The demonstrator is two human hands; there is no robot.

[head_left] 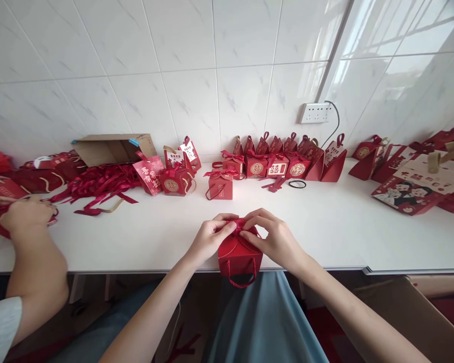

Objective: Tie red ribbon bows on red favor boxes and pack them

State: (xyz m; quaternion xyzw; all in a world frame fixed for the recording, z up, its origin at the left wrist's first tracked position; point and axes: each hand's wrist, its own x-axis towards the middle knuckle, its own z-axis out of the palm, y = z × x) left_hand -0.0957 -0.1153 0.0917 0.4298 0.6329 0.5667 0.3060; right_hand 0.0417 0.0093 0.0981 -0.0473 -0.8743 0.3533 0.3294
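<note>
A small red gift box (pixel 237 254) with a red cord handle stands at the near edge of the white table (pixel 344 227). My left hand (pixel 212 237) and my right hand (pixel 272 237) both pinch the red ribbon at the top of the box, fingers closed on it. The ribbon itself is mostly hidden between my fingertips.
A row of finished red gift boxes (pixel 276 164) lines the wall, with one more (pixel 220 184) standing in front. Red ribbons (pixel 98 186) and an open cardboard box (pixel 111 148) lie at the left, where another person's hand (pixel 24 217) works. Flat red boxes (pixel 412 194) pile up at the right.
</note>
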